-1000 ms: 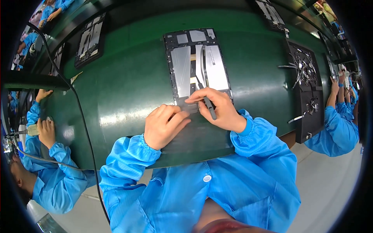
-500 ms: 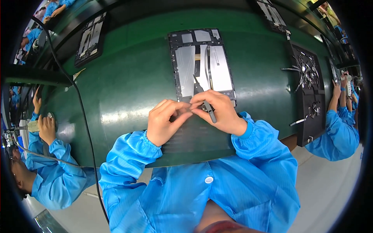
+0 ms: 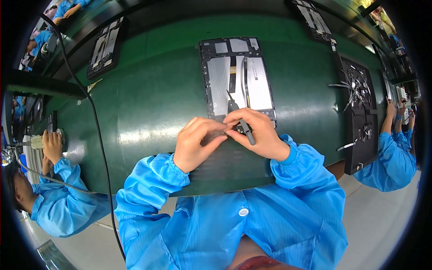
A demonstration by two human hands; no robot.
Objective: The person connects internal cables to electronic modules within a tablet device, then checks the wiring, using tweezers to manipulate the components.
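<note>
My left hand (image 3: 194,143) and my right hand (image 3: 262,136) meet over the near end of an opened tablet-like device (image 3: 258,85). Thumb and fingers of each are pinched together around something small that I cannot make out. Dark tweezers (image 3: 247,132) are tucked in my right hand, their pointed tip aimed away over the device and their grey rear end sticking out below the fingers. The device lies flat in its black frame, showing silver panels, a dark strip and a cable down the middle. My fingers hide its near edge.
On the green work surface (image 3: 148,99), a black tray (image 3: 362,146) at the right holds cables and small parts. Similar devices lie at the far left (image 3: 105,47) and far right (image 3: 312,20). A black cable (image 3: 96,121) hangs across the left side. Co-workers in blue sit on both sides.
Both hands have shifted slightly right and nearer in the picture, along with the device, as the view moved a little. They keep their pinch. The left co-worker's head and hands have moved.
</note>
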